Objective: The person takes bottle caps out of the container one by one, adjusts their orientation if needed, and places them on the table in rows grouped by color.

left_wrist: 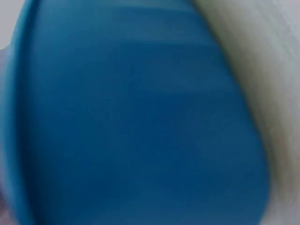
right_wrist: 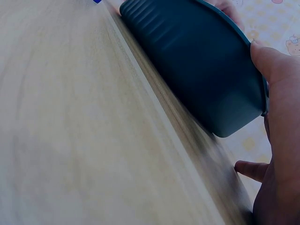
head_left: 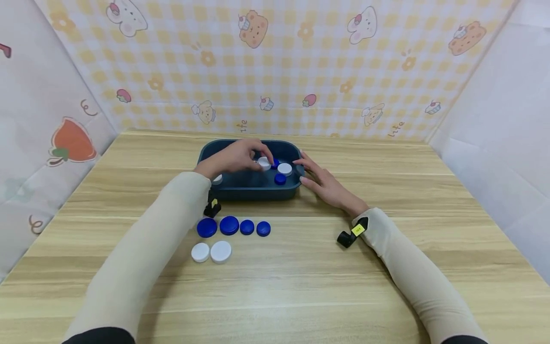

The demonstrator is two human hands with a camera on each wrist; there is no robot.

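Note:
A dark blue-green tray [head_left: 253, 193] stands toward the back of the table. My left hand [head_left: 238, 156] reaches into it, thumb and index finger pinching a white round cap [head_left: 264, 163]. Beside that hand, a blue cap [head_left: 280, 179] and a second white cap [head_left: 284, 169] lie on the tray's floor; another blue one is partly covered by the fingers. My right hand [head_left: 327, 187] grips the tray's right end, its thumb [right_wrist: 267, 58] at the rim in the right wrist view. The left wrist view is filled by blurred blue tray wall and sleeve, with no fingers showing.
In front of the tray lies a row of several blue caps [head_left: 229, 225]. Two white caps [head_left: 221, 252] sit nearer me. One more white cap [head_left: 217, 180] shows in the tray's left end, below my left wrist. Patterned cloth [head_left: 283, 71] hangs behind the wooden table [head_left: 301, 286].

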